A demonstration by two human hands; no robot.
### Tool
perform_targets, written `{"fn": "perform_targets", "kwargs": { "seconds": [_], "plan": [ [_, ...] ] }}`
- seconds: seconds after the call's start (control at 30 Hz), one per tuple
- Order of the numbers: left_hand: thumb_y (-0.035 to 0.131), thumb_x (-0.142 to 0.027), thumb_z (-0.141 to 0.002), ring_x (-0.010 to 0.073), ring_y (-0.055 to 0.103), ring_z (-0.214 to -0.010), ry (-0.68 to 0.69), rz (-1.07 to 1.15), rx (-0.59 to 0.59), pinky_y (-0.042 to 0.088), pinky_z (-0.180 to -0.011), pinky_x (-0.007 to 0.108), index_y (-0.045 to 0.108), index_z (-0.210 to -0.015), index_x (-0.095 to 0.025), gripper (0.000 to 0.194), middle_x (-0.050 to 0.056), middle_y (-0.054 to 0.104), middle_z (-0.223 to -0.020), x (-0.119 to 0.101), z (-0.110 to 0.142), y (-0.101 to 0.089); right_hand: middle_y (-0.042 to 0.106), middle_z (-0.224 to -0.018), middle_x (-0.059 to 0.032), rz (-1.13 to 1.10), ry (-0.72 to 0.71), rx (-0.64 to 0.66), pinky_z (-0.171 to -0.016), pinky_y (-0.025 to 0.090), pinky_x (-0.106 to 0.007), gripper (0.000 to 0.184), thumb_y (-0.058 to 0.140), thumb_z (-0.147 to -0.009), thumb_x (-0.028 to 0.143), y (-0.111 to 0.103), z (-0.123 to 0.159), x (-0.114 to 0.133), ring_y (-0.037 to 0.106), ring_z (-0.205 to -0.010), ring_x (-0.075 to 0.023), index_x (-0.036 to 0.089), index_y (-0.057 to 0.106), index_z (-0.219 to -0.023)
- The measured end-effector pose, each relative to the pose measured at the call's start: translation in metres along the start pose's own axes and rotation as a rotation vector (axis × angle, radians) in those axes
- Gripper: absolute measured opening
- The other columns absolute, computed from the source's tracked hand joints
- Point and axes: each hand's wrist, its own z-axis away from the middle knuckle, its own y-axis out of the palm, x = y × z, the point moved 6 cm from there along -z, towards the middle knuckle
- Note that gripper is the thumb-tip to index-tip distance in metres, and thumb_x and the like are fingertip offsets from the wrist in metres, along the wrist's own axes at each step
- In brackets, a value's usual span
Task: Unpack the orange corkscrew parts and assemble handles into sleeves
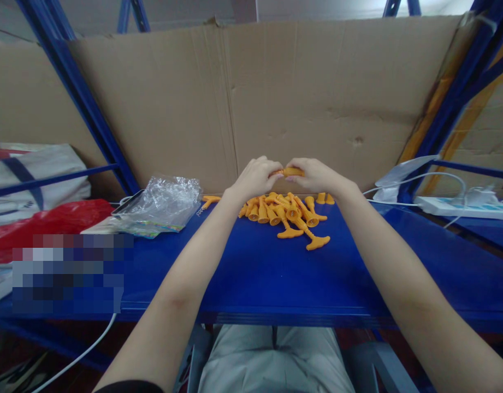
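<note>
While an orange piece point(294, 171) is pinched at one end by the left hand point(257, 176) and at the other by the right hand point(314, 173), it could be dropped onto the orange pile point(282, 213) below both hands if both grips are loosened together.

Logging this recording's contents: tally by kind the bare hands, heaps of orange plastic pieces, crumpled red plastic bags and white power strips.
Bare hands, left hand and right hand: 2
Heap of orange plastic pieces (too overlapped to count singly): 1
Crumpled red plastic bag: 1
White power strip: 1
Total: 5
</note>
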Motion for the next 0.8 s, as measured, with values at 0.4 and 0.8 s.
{"fn": "perform_targets", "kwargs": {
  "seconds": [0.4, 0.8],
  "plan": [
    [0.058, -0.035, -0.086, 0.0137, 0.055, -0.071, -0.161, 0.464, 0.046, 0.043, -0.067, 0.027, 0.068, -0.085, -0.015, 0.022, 0.001, 0.065, -0.075, 0.022, -0.005, 0.012, 0.069, -0.105, -0.0122, 0.207, -0.096, -0.094, -0.082, 0.038, -0.035, 0.023, 0.057, -0.09, 0.03, 0.002, -0.004, 0.005, 0.057, -0.098, -0.0271, 0.018, 0.066, -0.107],
    [0.061, -0.034, -0.083, 0.0128, 0.053, -0.061, -0.242, 0.518, 0.19, 0.041, -0.06, 0.028, 0.072, -0.081, -0.016, 0.021, 0.002, 0.063, -0.066, 0.01, 0.002, 0.006, 0.072, -0.099, -0.0079, 0.096, 0.024, 0.128, -0.077, 0.041, -0.029, 0.024, 0.059, -0.089, 0.036, -0.004, 0.004, 0.013, 0.062, -0.091, -0.0226, 0.019, 0.069, -0.104]
  ]
}}
